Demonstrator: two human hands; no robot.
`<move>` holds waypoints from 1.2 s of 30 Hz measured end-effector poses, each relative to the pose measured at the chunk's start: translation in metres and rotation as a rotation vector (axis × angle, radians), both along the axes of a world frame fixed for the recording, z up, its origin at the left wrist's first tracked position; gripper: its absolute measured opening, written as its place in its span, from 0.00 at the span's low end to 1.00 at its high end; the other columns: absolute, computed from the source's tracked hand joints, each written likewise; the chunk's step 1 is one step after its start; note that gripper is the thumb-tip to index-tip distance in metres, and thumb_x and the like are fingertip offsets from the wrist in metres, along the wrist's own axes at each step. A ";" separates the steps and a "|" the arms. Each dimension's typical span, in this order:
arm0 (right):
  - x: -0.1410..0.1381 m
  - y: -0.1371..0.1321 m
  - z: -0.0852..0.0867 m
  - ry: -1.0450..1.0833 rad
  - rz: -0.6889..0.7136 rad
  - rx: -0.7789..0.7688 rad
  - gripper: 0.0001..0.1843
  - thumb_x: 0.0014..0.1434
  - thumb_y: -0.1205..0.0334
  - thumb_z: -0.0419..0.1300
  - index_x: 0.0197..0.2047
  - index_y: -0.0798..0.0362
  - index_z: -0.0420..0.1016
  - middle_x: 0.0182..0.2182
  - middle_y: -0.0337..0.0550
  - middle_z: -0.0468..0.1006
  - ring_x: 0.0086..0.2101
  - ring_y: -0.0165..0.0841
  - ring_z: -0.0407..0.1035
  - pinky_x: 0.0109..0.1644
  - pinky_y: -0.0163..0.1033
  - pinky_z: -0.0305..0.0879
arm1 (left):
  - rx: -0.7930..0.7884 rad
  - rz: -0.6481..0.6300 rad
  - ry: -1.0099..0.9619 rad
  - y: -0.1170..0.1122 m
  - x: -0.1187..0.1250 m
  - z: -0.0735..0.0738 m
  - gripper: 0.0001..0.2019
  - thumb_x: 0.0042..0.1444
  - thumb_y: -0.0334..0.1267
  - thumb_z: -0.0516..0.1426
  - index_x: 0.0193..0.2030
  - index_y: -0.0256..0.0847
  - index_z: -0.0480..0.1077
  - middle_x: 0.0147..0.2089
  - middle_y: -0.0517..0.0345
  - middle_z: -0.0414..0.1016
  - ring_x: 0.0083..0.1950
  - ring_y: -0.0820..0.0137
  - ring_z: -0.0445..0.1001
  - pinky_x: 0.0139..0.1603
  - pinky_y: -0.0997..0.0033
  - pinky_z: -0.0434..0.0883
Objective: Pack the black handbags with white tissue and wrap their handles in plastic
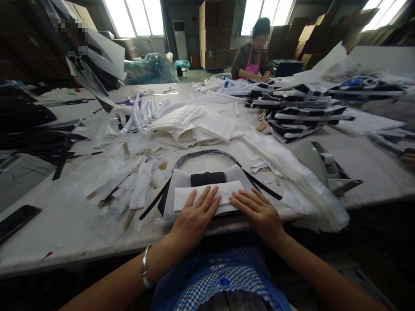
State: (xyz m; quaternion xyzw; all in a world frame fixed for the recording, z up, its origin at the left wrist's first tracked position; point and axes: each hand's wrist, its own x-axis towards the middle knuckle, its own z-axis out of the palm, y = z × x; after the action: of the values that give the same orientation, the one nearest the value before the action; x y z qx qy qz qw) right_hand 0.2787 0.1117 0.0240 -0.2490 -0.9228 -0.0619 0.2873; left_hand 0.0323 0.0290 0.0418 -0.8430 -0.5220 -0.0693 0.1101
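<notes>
A black handbag (pixel 208 178) lies at the table's front edge, its arched handle (pixel 207 153) wrapped in clear film and pointing away from me. White sheet material covers much of the bag's body. Across it lies a folded white foam strip (pixel 181 198). My left hand (pixel 197 212) rests flat on the strip's middle, fingers stretched out. Toward its right end, my right hand (pixel 257 211) lies flat too, fingers extended over the strip and the white sheet. Black straps (pixel 264 185) stick out on both sides of the bag.
White foam sheets (pixel 194 123) are heaped behind the bag. Paper scraps (pixel 142 185) lie left, a phone (pixel 19 219) at the far left. Rolled white sheeting (pixel 292 181) and a tape dispenser (pixel 319 166) stand right. Black-and-white bundles (pixel 301 108) and a co-worker (pixel 253 56) are beyond.
</notes>
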 end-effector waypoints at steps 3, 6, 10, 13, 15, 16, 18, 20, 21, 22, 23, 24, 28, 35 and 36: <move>0.001 -0.003 -0.003 0.018 0.002 0.004 0.23 0.70 0.70 0.52 0.65 0.45 0.68 0.59 0.40 0.75 0.58 0.38 0.70 0.70 0.52 0.56 | -0.018 0.015 0.043 0.004 0.016 0.010 0.21 0.69 0.30 0.44 0.66 0.31 0.63 0.73 0.40 0.56 0.74 0.52 0.54 0.69 0.37 0.59; 0.002 -0.003 -0.005 0.028 -0.001 0.000 0.23 0.70 0.69 0.53 0.65 0.45 0.68 0.59 0.40 0.75 0.59 0.39 0.70 0.70 0.53 0.55 | -0.025 0.028 0.039 0.012 0.030 0.013 0.17 0.69 0.33 0.46 0.56 0.27 0.70 0.70 0.32 0.61 0.73 0.48 0.57 0.68 0.40 0.61; 0.000 -0.001 -0.007 0.041 -0.011 -0.014 0.23 0.70 0.70 0.54 0.65 0.45 0.68 0.59 0.40 0.75 0.59 0.38 0.70 0.70 0.52 0.56 | 0.008 0.002 0.016 0.015 0.032 0.000 0.20 0.68 0.31 0.48 0.65 0.31 0.64 0.69 0.34 0.63 0.71 0.50 0.61 0.69 0.45 0.61; 0.000 -0.005 -0.001 0.057 -0.004 -0.048 0.23 0.68 0.71 0.55 0.64 0.46 0.69 0.59 0.42 0.75 0.59 0.40 0.69 0.71 0.56 0.53 | 0.053 0.009 -0.028 0.012 0.028 -0.010 0.25 0.68 0.29 0.48 0.71 0.39 0.57 0.71 0.39 0.61 0.71 0.51 0.60 0.69 0.45 0.62; 0.005 -0.014 0.004 0.118 -0.025 -0.073 0.23 0.67 0.71 0.57 0.62 0.45 0.71 0.57 0.41 0.78 0.58 0.40 0.70 0.70 0.58 0.53 | 0.075 0.019 -0.048 0.010 0.027 -0.013 0.26 0.68 0.28 0.49 0.71 0.38 0.57 0.70 0.40 0.62 0.71 0.51 0.61 0.69 0.46 0.63; 0.008 -0.021 0.006 0.177 -0.054 -0.095 0.22 0.66 0.71 0.59 0.61 0.43 0.73 0.54 0.40 0.79 0.56 0.40 0.72 0.69 0.57 0.56 | 0.083 0.018 -0.053 0.010 0.026 -0.014 0.26 0.67 0.28 0.49 0.71 0.38 0.58 0.70 0.40 0.62 0.71 0.51 0.61 0.69 0.46 0.63; 0.017 -0.037 0.007 0.335 -0.148 -0.217 0.17 0.64 0.68 0.61 0.54 0.43 0.78 0.49 0.41 0.82 0.51 0.40 0.75 0.63 0.53 0.65 | 0.100 0.009 -0.060 0.010 0.027 -0.015 0.25 0.67 0.28 0.50 0.71 0.38 0.59 0.69 0.39 0.63 0.70 0.51 0.62 0.68 0.45 0.64; 0.025 -0.054 0.005 0.477 -0.280 -0.536 0.11 0.65 0.61 0.61 0.49 0.45 0.80 0.43 0.44 0.84 0.44 0.40 0.78 0.54 0.49 0.73 | 0.110 0.002 -0.068 0.010 0.027 -0.015 0.26 0.66 0.28 0.51 0.70 0.39 0.60 0.69 0.39 0.64 0.70 0.51 0.63 0.68 0.45 0.65; 0.027 -0.060 0.004 0.539 -0.340 -0.768 0.10 0.66 0.57 0.60 0.48 0.47 0.80 0.42 0.46 0.84 0.41 0.41 0.79 0.50 0.48 0.75 | 0.112 0.000 -0.072 0.011 0.027 -0.015 0.26 0.66 0.28 0.51 0.70 0.40 0.60 0.69 0.39 0.64 0.70 0.51 0.63 0.68 0.45 0.65; 0.028 -0.066 0.003 0.604 -0.382 -1.019 0.12 0.66 0.53 0.59 0.48 0.48 0.79 0.41 0.47 0.83 0.40 0.41 0.79 0.46 0.48 0.77 | 0.111 -0.002 -0.077 0.011 0.026 -0.015 0.26 0.66 0.27 0.51 0.70 0.40 0.60 0.69 0.38 0.64 0.70 0.51 0.63 0.68 0.45 0.65; 0.027 -0.069 0.003 0.680 -0.398 -1.259 0.15 0.66 0.51 0.59 0.49 0.49 0.78 0.42 0.48 0.83 0.40 0.42 0.79 0.45 0.48 0.77 | 0.111 -0.004 -0.080 0.011 0.026 -0.015 0.26 0.65 0.27 0.51 0.70 0.39 0.61 0.69 0.38 0.64 0.70 0.51 0.63 0.68 0.44 0.65; 0.026 -0.071 0.003 0.768 -0.386 -1.465 0.16 0.65 0.49 0.60 0.49 0.50 0.76 0.44 0.48 0.82 0.42 0.42 0.79 0.46 0.48 0.77 | 0.114 -0.007 -0.084 0.012 0.026 -0.015 0.26 0.65 0.26 0.51 0.70 0.39 0.61 0.69 0.38 0.65 0.70 0.50 0.63 0.67 0.44 0.65; 0.016 -0.069 0.014 1.095 -0.219 -1.857 0.15 0.60 0.54 0.67 0.49 0.50 0.76 0.52 0.45 0.77 0.56 0.42 0.71 0.63 0.47 0.67 | 0.132 -0.022 -0.086 0.012 0.025 -0.014 0.26 0.65 0.26 0.52 0.69 0.37 0.62 0.68 0.37 0.65 0.69 0.50 0.64 0.66 0.45 0.67; -0.005 -0.066 0.025 1.227 -0.096 -1.966 0.16 0.50 0.64 0.73 0.44 0.50 0.80 0.47 0.41 0.78 0.55 0.40 0.69 0.69 0.48 0.55 | 0.163 -0.032 -0.077 0.013 0.022 -0.014 0.26 0.65 0.27 0.52 0.69 0.36 0.61 0.68 0.37 0.66 0.68 0.50 0.66 0.66 0.47 0.67; -0.008 -0.066 0.026 1.245 -0.121 -1.952 0.16 0.49 0.65 0.73 0.43 0.50 0.81 0.45 0.41 0.78 0.54 0.40 0.70 0.70 0.48 0.55 | 0.165 -0.031 -0.072 0.013 0.021 -0.013 0.26 0.65 0.27 0.52 0.70 0.36 0.61 0.68 0.37 0.66 0.68 0.51 0.66 0.66 0.47 0.67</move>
State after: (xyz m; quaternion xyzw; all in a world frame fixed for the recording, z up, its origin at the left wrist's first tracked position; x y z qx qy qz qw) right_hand 0.2708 0.0460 0.0501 -0.3957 -0.2638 0.7962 0.3740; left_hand 0.0536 0.0419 0.0285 -0.8360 -0.5049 -0.1441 0.1594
